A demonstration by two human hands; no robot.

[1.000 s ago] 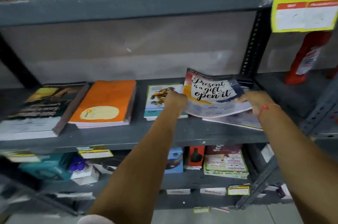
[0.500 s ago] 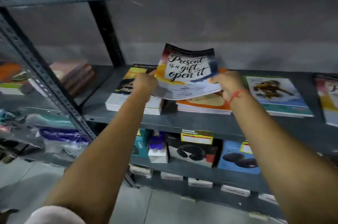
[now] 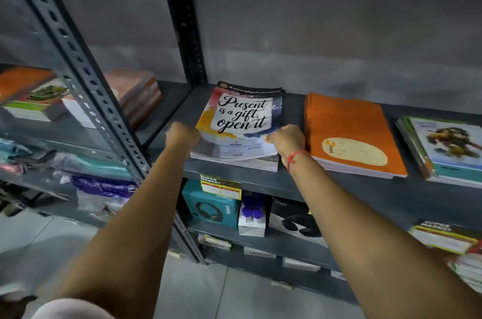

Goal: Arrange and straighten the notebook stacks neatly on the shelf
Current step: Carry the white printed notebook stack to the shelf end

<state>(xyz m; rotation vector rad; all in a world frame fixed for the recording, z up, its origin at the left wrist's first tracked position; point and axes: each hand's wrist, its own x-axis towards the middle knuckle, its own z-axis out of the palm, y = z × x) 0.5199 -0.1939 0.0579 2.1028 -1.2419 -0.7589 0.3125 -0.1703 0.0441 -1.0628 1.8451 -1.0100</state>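
— So where are your hands right now?

— Both are on the "Present is a gift, open it" notebook (image 3: 241,120). My left hand (image 3: 182,136) is closed on its near left corner, and my right hand (image 3: 285,139), the one with a red thread (image 3: 296,157) round the wrist, grips its near right edge. They sit apart, one at each side of the cover.

— And where is that notebook?

— On top of a stack (image 3: 250,162) at the left end of the grey shelf (image 3: 339,188), just right of the black upright post (image 3: 187,32). Its cover bows up a little at the far end; I cannot tell if it lies flat on the stack.

— What sits beside it?

— To the right, an orange notebook stack (image 3: 349,133), near but not touching. Further right, a green-edged stack with a cartoon cover (image 3: 448,146). Left of the post, on the neighbouring rack, a pinkish stack (image 3: 135,94) lies further back.

— Below?

— A teal headphone box (image 3: 208,209) under a yellow price tag (image 3: 221,187).
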